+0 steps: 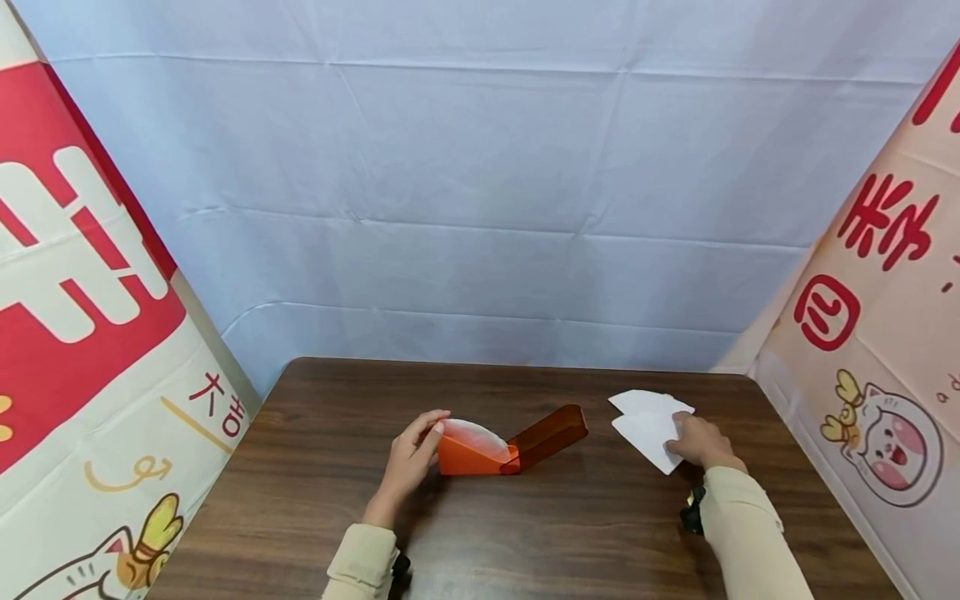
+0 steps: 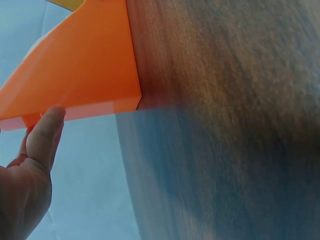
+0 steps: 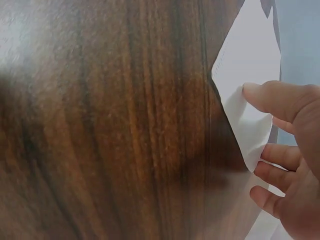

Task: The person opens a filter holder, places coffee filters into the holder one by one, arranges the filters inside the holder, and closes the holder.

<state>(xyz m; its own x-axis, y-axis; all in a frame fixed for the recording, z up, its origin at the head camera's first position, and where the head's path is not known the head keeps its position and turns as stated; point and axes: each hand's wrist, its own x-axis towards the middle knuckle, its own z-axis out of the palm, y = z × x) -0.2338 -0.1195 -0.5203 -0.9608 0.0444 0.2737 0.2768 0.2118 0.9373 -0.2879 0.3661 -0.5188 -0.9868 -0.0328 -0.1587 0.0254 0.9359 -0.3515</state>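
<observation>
An orange filter box [image 1: 471, 457] stands on the table, its translucent brown lid [image 1: 553, 437] swung out to the right. White paper [image 1: 476, 435] fills the box. My left hand [image 1: 411, 457] touches the box's left end; in the left wrist view its straight fingers [image 2: 46, 136] lie against the narrow end wall. Further right, two or more white cone-shaped coffee filters overlap. My right hand [image 1: 703, 442] pinches the nearer coffee filter [image 1: 647, 433] at its right edge. In the right wrist view the thumb [image 3: 272, 97] lies on the filter's face, with fingers partly hidden behind.
A dark wood-grain table [image 1: 540, 533] carries everything. Behind it hangs a pale blue cloth [image 1: 480, 208]. Printed cloths stand at the left [image 1: 97, 275] and right [image 1: 885, 358] sides of the table.
</observation>
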